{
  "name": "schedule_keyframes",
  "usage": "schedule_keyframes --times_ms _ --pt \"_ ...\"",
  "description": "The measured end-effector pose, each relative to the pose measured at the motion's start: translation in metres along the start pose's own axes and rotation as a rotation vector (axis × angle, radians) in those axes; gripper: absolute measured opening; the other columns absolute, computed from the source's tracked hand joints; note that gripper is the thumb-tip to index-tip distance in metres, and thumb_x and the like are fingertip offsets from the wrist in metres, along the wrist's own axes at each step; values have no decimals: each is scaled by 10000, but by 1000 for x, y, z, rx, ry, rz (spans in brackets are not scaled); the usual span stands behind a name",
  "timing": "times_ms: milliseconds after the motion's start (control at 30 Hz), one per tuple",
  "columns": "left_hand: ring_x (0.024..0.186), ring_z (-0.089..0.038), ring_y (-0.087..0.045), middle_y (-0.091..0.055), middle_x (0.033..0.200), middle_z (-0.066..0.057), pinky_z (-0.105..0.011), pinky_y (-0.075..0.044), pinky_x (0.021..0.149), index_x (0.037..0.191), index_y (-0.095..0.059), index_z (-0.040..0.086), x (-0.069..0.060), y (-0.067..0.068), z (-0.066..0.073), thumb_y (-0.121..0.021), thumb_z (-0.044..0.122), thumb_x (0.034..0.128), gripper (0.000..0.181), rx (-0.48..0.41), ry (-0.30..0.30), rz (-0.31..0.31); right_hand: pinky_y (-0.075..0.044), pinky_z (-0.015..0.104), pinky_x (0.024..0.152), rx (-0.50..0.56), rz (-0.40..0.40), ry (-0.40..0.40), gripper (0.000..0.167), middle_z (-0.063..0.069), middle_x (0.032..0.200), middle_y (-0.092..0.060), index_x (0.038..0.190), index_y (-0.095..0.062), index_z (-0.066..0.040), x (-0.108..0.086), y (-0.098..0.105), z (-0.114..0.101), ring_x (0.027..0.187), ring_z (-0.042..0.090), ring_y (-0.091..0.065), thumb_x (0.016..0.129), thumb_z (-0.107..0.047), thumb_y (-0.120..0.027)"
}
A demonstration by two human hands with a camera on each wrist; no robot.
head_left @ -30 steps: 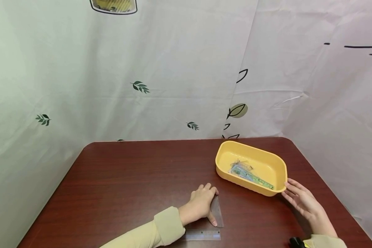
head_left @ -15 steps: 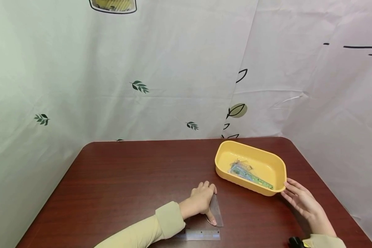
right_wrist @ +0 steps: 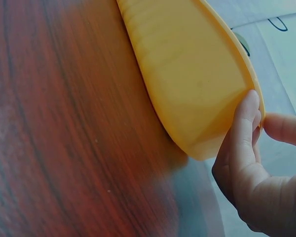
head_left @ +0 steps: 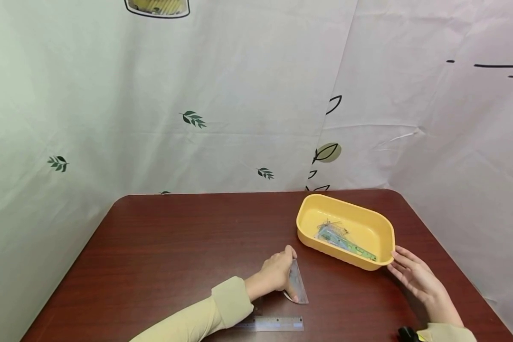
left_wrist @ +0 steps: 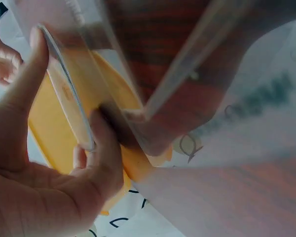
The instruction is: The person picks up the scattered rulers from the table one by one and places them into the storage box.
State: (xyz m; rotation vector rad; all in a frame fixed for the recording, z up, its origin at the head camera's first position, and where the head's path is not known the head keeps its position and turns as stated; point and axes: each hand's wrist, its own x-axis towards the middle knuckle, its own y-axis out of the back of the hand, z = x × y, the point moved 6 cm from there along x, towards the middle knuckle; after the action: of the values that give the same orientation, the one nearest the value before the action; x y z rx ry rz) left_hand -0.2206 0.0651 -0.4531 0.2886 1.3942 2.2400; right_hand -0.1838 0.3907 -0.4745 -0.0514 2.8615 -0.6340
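Note:
In the head view my left hand [head_left: 275,271] holds a clear plastic set square [head_left: 297,283], pinched between thumb and fingers. Close up in the left wrist view, the set square [left_wrist: 251,113] has a triangular cut-out and blurred green lettering. A clear straight ruler [head_left: 279,324] lies on the table just nearer than this hand, partly hidden by the sleeve. My right hand [head_left: 420,280] touches the near right corner of a yellow bin [head_left: 386,232] from outside, fingers loosely extended. In the right wrist view, fingertips rest against the bin's wall [right_wrist: 187,74] by its rim.
Several clear, blue and green rulers or set squares [head_left: 344,240] lie inside the bin. The dark red wooden table [head_left: 175,247] has rounded far corners. A pale printed curtain [head_left: 239,95] hangs behind it.
My left hand has shifted slightly away from me with the set square, its fingers drawing in, and the gap to the ruler has widened. Right hand, bin and ruler stay put.

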Motion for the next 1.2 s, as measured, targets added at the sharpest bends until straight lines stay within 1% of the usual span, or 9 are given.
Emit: schedule_keyframes --times_ms 100,233,333,467,533,600,767,1000,1200 --pt "679 -147 -525 -547 762 54 -262 -451 648 1087 -477 140 3 2 -4 -964 237 495 773 -159 6 4 -549 192 783 0 -2 -2 295 -57 962 -641 982 -656 -237 0 0 0 877 67 -640 1018 -72 -414" --pt "728 -149 -556 -621 753 50 -257 -473 724 1081 -545 125 6 6 -8 -922 109 582 625 -345 26 11 -549 192 782 -1 -5 5 292 -55 961 -642 984 -654 -231 0 0 0 877 66 -640 1017 -69 -414" --pt "671 -153 -627 -665 753 5 -253 -525 643 1088 -578 84 8 6 -9 -880 23 629 553 -496 55 -6 -549 194 782 2 -7 10 289 -53 959 -644 985 -652 -224 1 0 -1 877 68 -642 1017 -64 -414" --pt "519 -179 -643 -686 740 -52 -254 -537 491 1093 -622 14 10 5 -6 -826 -63 669 477 -662 90 -24 -549 194 782 -1 -2 7 289 -56 959 -646 985 -651 -226 1 0 -1 876 69 -643 1017 -65 -413" --pt "507 -163 -640 -696 729 -55 -250 -535 478 1079 -652 7 12 6 -3 -818 -66 678 440 -692 96 -20 -549 193 782 -4 4 0 288 -59 959 -646 982 -651 -231 0 1 -1 876 68 -643 1017 -69 -416" --pt "508 -142 -641 -705 722 -42 -243 -534 478 1051 -679 17 14 9 0 -818 -47 688 393 -694 91 -15 -550 195 780 0 7 -2 286 -58 958 -648 981 -653 -230 0 0 -1 874 70 -645 1016 -69 -419" --pt "497 -91 -619 -710 706 -32 -242 -537 482 1007 -703 28 18 15 10 -807 -20 715 314 -736 74 -27 -552 197 775 6 23 -13 282 -58 953 -650 972 -659 -229 -1 -1 -1 871 72 -645 1014 -72 -429" --pt "450 -110 -619 -698 694 -48 -350 -567 502 1095 -669 20 25 18 19 -765 18 783 326 -860 70 -45 -550 195 778 -9 24 -10 283 -60 958 -647 977 -655 -240 -1 -1 0 875 70 -640 1017 -80 -426" --pt "466 -148 -651 -703 692 -58 -393 -574 538 1194 -640 11 33 24 26 -756 90 814 404 -906 60 -5 -548 192 781 -3 11 2 288 -60 964 -644 990 -655 -237 0 -1 1 879 68 -638 1019 -77 -417"
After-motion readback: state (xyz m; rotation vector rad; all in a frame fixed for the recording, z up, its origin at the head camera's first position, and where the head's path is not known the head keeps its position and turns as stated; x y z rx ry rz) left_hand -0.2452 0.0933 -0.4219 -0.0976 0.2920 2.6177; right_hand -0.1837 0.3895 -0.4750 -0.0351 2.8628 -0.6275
